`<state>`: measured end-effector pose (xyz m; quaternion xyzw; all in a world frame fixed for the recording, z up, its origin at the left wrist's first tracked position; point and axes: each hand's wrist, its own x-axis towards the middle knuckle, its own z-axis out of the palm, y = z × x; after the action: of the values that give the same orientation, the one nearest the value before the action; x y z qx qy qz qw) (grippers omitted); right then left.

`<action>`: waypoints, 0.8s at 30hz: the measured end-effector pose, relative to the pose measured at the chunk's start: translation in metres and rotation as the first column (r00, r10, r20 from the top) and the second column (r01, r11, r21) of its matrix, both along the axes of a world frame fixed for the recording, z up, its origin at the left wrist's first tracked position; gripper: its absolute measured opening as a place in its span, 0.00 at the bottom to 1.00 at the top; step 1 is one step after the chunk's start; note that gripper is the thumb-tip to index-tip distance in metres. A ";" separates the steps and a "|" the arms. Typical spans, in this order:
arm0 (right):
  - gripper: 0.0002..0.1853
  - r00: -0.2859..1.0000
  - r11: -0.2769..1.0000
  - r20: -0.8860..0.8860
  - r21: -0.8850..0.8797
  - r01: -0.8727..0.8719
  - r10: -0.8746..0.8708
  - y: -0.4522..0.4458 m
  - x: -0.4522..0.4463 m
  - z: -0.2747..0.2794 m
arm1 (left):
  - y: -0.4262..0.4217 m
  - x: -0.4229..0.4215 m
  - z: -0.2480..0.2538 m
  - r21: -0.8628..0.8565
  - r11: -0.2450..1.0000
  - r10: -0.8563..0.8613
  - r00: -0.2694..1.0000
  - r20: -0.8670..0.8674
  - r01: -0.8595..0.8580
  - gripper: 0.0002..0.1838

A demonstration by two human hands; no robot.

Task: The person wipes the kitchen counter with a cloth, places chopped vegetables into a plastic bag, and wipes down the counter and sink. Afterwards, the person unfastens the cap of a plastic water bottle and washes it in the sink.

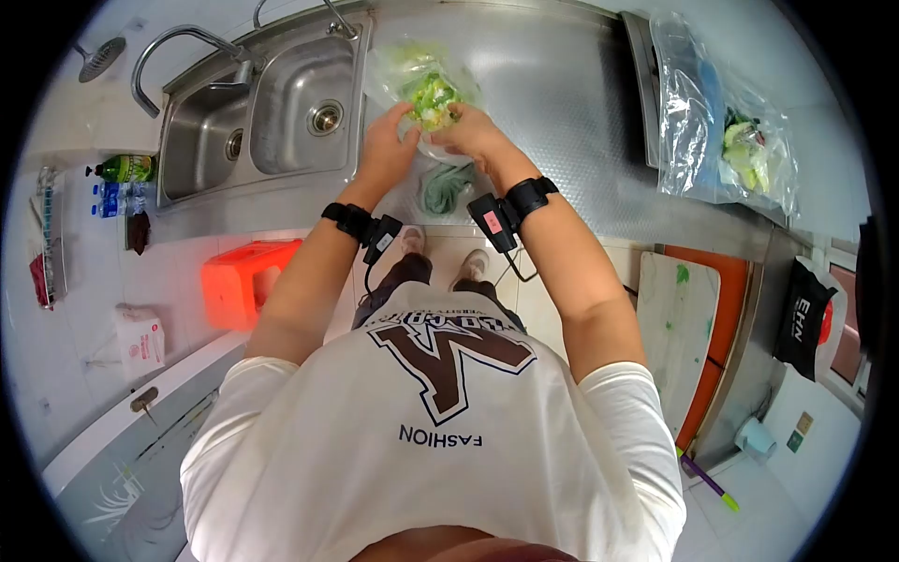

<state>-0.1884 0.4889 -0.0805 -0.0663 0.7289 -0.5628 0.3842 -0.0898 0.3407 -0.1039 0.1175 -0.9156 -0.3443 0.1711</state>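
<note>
Both hands (388,150) (474,134) — at leafy greens (433,96), sink (281,136) nearby

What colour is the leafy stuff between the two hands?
The leafy vegetable is mostly bright green, with pale yellowish-white patches; it shows in the head view.

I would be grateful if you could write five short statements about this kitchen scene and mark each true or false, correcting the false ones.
1. The left hand and right hand are both at the pile of greens. True.
2. The green cloth lies on the floor. False: the green cloth lies on the metal counter.
3. The orange stool stands on the person's left. True.
4. The sink is right of the pile of greens. False: the sink is left of it.
5. Each arm wears a black strap. True.
</note>
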 end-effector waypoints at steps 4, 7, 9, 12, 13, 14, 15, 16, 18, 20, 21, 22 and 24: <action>0.29 0.966 0.962 0.152 -0.144 0.232 -0.211 0.003 -0.012 0.001 | 0.004 -0.002 0.010 0.103 0.995 0.011 0.999 0.040 -0.016 0.23; 0.35 0.891 0.745 0.366 -0.509 0.432 -0.267 0.007 -0.002 0.002 | 0.013 -0.002 0.025 0.209 0.978 -0.010 0.997 0.078 -0.007 0.24; 0.37 0.871 0.652 0.454 -0.606 0.456 -0.188 0.024 -0.001 0.016 | 0.021 -0.002 0.028 0.254 0.967 -0.042 0.994 0.097 0.016 0.24; 0.41 0.829 0.410 0.557 -0.768 0.492 0.048 0.064 0.003 0.035 | 0.029 0.004 0.028 0.236 0.970 -0.067 0.997 0.034 0.057 0.25; 0.47 0.802 0.264 0.564 -0.818 0.510 0.198 0.079 0.006 0.041 | 0.030 0.008 0.027 0.219 0.975 -0.060 0.995 0.077 0.042 0.25; 0.47 0.803 0.270 0.572 -0.810 0.521 0.168 0.091 0.008 0.048 | 0.032 0.010 0.024 0.203 0.979 -0.055 0.991 0.119 0.030 0.25; 0.52 0.803 0.229 0.559 -0.825 0.516 0.206 0.101 0.013 0.058 | 0.031 0.010 0.020 0.230 0.972 -0.083 0.988 0.128 0.052 0.25; 0.58 0.798 0.188 0.552 -0.833 0.520 0.240 0.114 0.021 0.065 | 0.031 0.013 0.015 0.209 0.976 -0.103 0.980 0.168 0.067 0.25; 0.57 0.814 0.190 0.533 -0.845 0.499 0.231 0.135 0.030 0.080 | 0.036 0.017 0.002 0.199 0.975 -0.142 0.968 0.207 0.101 0.26; 0.57 0.833 0.172 0.491 -0.871 0.460 0.254 0.146 0.037 0.086 | 0.038 0.020 -0.002 0.040 0.982 -0.191 0.957 0.220 0.187 0.26; 0.57 0.833 0.167 0.498 -0.867 0.470 0.242 0.149 0.040 0.088 | 0.041 0.018 -0.002 0.032 0.980 -0.197 0.955 0.221 0.195 0.26; 0.57 0.832 0.160 0.503 -0.864 0.478 0.233 0.151 0.041 0.089 | 0.046 0.015 -0.001 -0.050 0.967 -0.242 0.966 0.094 0.248 0.25; 0.57 0.836 0.183 0.530 -0.844 0.503 0.146 0.151 0.042 0.081 | 0.060 0.009 0.012 -0.155 0.946 -0.293 0.956 -0.031 0.285 0.23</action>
<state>-0.1465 0.6395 0.0007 -0.0533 0.0836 -0.9292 0.3559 -0.0812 0.4004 -0.0918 -0.0403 -0.9412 -0.2992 0.1518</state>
